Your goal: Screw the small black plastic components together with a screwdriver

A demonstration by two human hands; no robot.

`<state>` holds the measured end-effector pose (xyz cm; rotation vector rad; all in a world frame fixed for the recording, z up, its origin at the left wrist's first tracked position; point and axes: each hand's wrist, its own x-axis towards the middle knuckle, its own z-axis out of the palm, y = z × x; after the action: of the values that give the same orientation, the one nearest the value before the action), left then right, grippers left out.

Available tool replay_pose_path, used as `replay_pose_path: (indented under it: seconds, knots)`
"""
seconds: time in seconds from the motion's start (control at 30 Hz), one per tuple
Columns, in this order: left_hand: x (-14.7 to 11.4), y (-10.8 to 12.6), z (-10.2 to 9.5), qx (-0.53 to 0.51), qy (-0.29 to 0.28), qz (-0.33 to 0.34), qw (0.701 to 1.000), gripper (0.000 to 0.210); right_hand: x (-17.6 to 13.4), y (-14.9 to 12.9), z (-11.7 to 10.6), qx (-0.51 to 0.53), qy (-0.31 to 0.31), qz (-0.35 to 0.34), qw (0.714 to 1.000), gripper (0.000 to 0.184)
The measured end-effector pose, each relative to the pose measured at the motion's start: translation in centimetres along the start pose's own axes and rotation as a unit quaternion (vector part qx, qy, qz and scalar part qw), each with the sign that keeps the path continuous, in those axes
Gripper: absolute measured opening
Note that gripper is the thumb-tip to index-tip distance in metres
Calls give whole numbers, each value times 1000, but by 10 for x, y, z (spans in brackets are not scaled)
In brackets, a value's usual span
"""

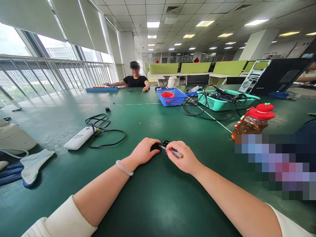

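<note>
On the green tabletop, my left hand is closed round a small black object, holding it down against the surface; the fingers cover much of it. My right hand grips what looks like a small screwdriver with a shiny handle and a tan end. Its thin metal shaft points left and meets the black object near my left fingertips; the exact contact is too small to make out. Just behind the shaft, between both hands, lies a small round black piece.
A white power bank-like block with a black cable lies left, near a blue-and-grey glove. Ahead right are a blue basket, a green basket of cables and a red-lidded jar. A person sits at the far end.
</note>
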<state>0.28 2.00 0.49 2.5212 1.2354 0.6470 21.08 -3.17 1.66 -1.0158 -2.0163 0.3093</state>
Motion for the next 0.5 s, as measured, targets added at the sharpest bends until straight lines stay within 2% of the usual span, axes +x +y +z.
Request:
replay_pose_path:
  seconds: [0.17, 0.23, 0.37, 0.43, 0.5]
  knots:
    - [0, 3, -2, -3, 42, -13, 999, 32, 1, 10, -4, 63, -59, 39, 996, 10]
    - [-1, 3, -3, 0, 48, -10, 999, 33, 2, 15, -6, 118, -56, 64, 989, 12]
    - [-1, 3, -3, 10, 68, -12, 998, 32, 3, 26, -13, 213, 53, 137, 966, 22]
    - [0, 2, -2, 26, 91, -25, 995, 34, 3, 33, -14, 200, 104, 169, 959, 25]
    - [1, 2, -2, 55, 111, -56, 991, 38, 4, 41, -14, 164, 121, 192, 960, 28]
